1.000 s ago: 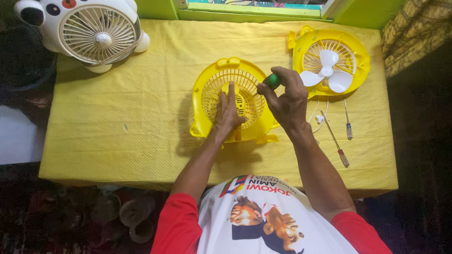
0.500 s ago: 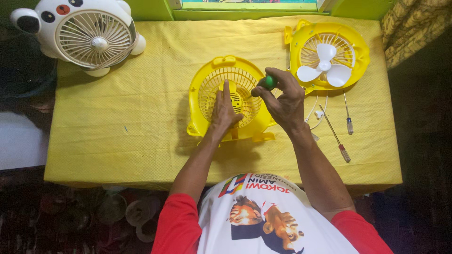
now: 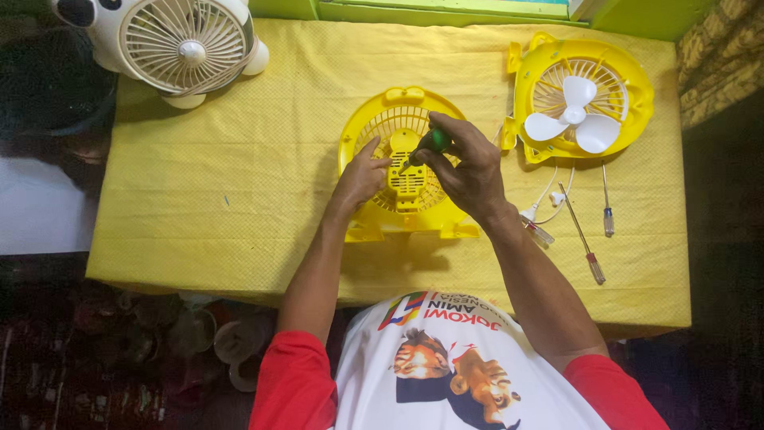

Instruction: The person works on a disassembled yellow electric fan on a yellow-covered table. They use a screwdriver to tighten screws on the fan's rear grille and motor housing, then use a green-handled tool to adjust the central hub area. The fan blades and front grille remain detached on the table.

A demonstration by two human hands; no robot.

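A yellow fan housing (image 3: pixel 398 119) lies flat in the middle of the yellow tablecloth (image 3: pixel 239 183). My left hand (image 3: pixel 360 177) rests on its left side and steadies it. My right hand (image 3: pixel 469 163) grips a green-handled screwdriver (image 3: pixel 430 145), its tip pointing down at the housing's centre block. A second yellow fan half (image 3: pixel 629 95) with a white three-blade propeller (image 3: pixel 574 119) lies at the right, joined by thin white wires (image 3: pixel 545 195).
A white round fan with animal ears (image 3: pixel 179 48) stands at the back left. Two thin screwdrivers (image 3: pixel 585 239) lie at the right near the table's edge. A green ledge runs along the back. Dark clutter sits on the floor at the left.
The view has shifted, so the table sits further right in frame. My right hand has tilted the screwdriver down onto the housing's centre. My left hand stays on the housing.
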